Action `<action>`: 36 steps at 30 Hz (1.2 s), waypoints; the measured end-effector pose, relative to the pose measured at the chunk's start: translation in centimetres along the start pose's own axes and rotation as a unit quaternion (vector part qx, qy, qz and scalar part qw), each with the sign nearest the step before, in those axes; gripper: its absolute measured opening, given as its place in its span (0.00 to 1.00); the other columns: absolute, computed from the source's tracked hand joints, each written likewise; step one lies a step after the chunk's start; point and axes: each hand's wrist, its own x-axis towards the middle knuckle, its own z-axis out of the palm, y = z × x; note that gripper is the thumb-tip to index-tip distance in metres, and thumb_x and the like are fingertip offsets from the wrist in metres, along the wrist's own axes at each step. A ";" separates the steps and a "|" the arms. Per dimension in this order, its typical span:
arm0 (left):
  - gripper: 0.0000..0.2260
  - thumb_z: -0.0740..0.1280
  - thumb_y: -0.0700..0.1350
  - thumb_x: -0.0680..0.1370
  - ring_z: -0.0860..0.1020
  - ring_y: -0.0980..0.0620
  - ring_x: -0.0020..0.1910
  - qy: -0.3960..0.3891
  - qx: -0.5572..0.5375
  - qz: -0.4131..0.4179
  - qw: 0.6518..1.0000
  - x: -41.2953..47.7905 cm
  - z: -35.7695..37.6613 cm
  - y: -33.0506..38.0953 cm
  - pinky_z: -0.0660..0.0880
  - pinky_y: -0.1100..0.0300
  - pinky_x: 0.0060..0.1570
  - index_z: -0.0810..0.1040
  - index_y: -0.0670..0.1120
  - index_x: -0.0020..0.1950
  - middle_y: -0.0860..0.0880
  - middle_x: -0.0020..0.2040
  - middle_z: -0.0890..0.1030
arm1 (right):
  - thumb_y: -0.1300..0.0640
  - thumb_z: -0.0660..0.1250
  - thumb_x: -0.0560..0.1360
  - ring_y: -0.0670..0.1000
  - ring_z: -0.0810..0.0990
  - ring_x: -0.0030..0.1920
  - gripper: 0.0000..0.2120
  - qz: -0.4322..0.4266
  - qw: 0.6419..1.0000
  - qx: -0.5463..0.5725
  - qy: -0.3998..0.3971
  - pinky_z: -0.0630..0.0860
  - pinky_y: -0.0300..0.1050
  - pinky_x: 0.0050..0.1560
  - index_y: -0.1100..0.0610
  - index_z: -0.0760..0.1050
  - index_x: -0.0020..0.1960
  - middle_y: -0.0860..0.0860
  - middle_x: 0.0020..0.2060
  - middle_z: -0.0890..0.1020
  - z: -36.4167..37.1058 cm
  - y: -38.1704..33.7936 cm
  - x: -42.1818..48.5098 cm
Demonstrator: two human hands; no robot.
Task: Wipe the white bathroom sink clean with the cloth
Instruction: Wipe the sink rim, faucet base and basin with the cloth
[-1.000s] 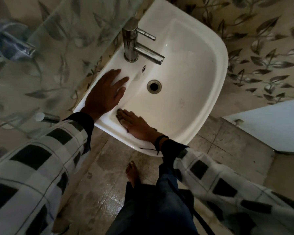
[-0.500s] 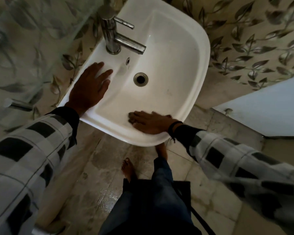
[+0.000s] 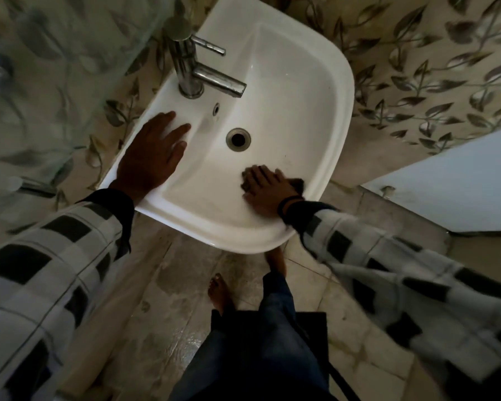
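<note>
The white sink [image 3: 310, 91] fills the upper middle of the head view, with a round drain [image 3: 238, 139] in its bowl. My left hand [image 3: 151, 157] rests flat on the sink's left rim, fingers straight. My right hand [image 3: 265, 188] presses a dark cloth [image 3: 298, 183] against the inner wall of the bowl near the right front rim. Most of the cloth is hidden under the palm; only a dark edge shows beside the fingers.
A chrome tap [image 3: 191, 68] stands at the back left of the sink, its spout over the bowl. A glass panel [image 3: 55, 68] lies to the left, leaf-patterned wall tiles [image 3: 431, 82] to the right, a white fixture [image 3: 460, 180] at right. My bare feet [image 3: 219, 293] stand on wet floor tiles.
My right hand has slid with the cloth from the bowl's left front wall round to its right front side. My left hand has stayed on the left rim.
</note>
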 end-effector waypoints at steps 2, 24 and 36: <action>0.19 0.59 0.51 0.85 0.68 0.39 0.74 -0.006 -0.001 -0.003 1.000 0.0 0.2 -0.1 0.64 0.48 0.75 0.72 0.49 0.75 0.42 0.76 0.69 | 0.39 0.43 0.82 0.53 0.42 0.80 0.31 -0.064 0.993 0.085 -0.044 0.44 0.57 0.76 0.48 0.39 0.81 0.49 0.80 0.43 0.2 -3.3 -0.6; 0.19 0.60 0.51 0.85 0.68 0.40 0.74 -0.006 -0.018 -0.008 1.000 0.2 -0.2 0.0 0.65 0.49 0.74 0.73 0.49 0.74 0.42 0.76 0.69 | 0.40 0.45 0.83 0.54 0.43 0.80 0.31 -0.022 1.000 -0.008 -0.003 0.46 0.59 0.76 0.50 0.40 0.81 0.50 0.80 0.44 -0.5 -0.2 2.3; 0.19 0.59 0.51 0.85 0.68 0.39 0.74 -0.003 -0.007 0.017 1.000 0.1 0.2 -0.2 0.65 0.47 0.74 0.72 0.48 0.75 0.47 0.76 0.67 | 0.40 0.45 0.83 0.53 0.45 0.80 0.30 -0.058 0.998 0.030 0.009 0.46 0.57 0.76 0.49 0.43 0.81 0.49 0.80 0.46 0.4 -0.4 0.4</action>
